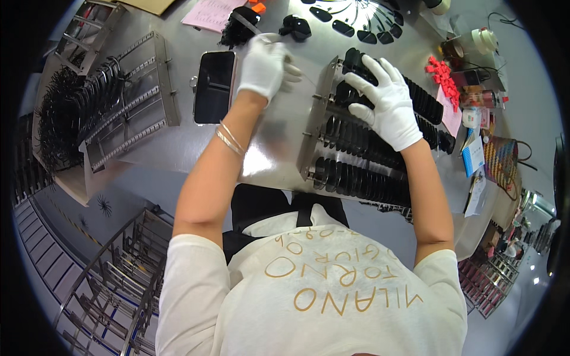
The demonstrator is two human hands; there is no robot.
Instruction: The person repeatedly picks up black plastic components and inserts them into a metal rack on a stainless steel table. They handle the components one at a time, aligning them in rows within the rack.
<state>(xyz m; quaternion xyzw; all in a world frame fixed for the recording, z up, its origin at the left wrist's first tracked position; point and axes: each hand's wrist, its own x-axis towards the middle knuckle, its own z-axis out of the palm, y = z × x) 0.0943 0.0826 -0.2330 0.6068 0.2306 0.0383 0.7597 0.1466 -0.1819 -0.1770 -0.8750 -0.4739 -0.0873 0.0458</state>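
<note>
My left hand (265, 66), in a white glove, is at the far middle of the metal table with its fingers curled. They meet the end of a grey strip (246, 21) that lies across a bristly black bundle (233, 35); whether they grip the strip is hidden. Also gloved, my right hand (386, 101) spreads its fingers over a metal rack (313, 127) filled with rows of glossy black oval pieces (362, 178). Its thumb and fingertips are over the pieces at the rack's far left corner, apparently touching them.
A phone (214, 88) lies left of my left hand. Another metal rack (133, 98) with black curved parts stands farther left. Beyond are loose black pieces (295, 27) and a ring of black ovals (343, 28). Red bits (442, 80) and a woven basket (500, 160) are at right.
</note>
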